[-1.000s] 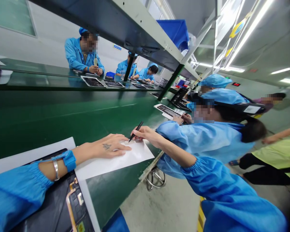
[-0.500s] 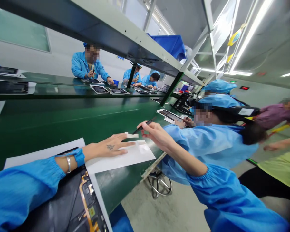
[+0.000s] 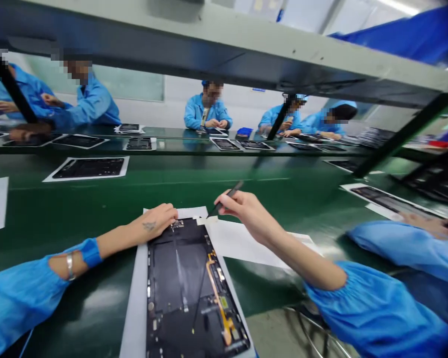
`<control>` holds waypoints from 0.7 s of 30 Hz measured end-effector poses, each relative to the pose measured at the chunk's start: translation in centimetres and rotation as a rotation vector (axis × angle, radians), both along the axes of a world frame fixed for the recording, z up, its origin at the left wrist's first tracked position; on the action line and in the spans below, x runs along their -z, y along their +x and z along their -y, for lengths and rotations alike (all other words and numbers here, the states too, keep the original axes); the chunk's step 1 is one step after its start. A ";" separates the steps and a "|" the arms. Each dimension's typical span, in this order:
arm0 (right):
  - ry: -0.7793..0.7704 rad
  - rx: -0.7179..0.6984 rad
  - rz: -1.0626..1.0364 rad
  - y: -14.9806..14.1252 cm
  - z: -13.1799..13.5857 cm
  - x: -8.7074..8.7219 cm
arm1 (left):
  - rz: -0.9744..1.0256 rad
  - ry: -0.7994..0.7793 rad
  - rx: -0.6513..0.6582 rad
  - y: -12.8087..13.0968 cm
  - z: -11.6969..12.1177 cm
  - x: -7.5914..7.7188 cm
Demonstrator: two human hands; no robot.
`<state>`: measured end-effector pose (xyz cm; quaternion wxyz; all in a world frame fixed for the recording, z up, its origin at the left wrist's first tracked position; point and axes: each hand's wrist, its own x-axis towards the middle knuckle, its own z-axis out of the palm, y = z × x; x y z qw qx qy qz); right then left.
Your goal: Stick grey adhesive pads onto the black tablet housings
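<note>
An opened tablet [image 3: 194, 283] with its dark inside and orange ribbon cable showing lies on white paper in front of me. At its upper left corner my left hand [image 3: 159, 221] rests with fingers bent together over the edge; some fingertips are hidden. In my right hand [image 3: 241, 206] is a pair of black tweezers [image 3: 229, 193], held slanted like a pen. Its tips touch a small pale strip [image 3: 208, 220] at the tablet's upper right corner. Whether the strip is stuck down there I cannot tell.
A white sheet [image 3: 242, 241] lies right of the tablet on the green bench [image 3: 164, 176]. Another opened tablet [image 3: 89, 168] is farther back. A shelf [image 3: 209, 44] crosses overhead, and a co-worker's sleeve [image 3: 403, 248] is at the right. Several people in blue work across the bench.
My view has turned left. My left hand has moved from the white sheet to the tablet's upper left corner. The tweezers and pale strip have moved from over the sheet to the tablet.
</note>
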<state>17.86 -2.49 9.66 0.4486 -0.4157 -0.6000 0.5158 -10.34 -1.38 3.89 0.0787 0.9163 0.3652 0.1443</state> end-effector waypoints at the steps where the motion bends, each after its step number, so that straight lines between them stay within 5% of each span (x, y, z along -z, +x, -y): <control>1: -0.009 -0.018 0.001 -1.4 -0.6 0.6 | 0.030 0.014 0.006 0.2 0.5 0.4; 4: -0.049 -0.022 0.006 -4.0 -1.9 2.8 | 0.118 0.046 0.010 0.6 1.5 1.3; 9: -0.119 -0.003 0.037 -3.7 -2.7 5.3 | 0.231 0.065 0.059 0.5 2.0 1.6; 21: -0.211 -0.046 0.093 -3.3 -3.2 5.1 | 0.193 0.045 0.048 1.0 2.2 0.9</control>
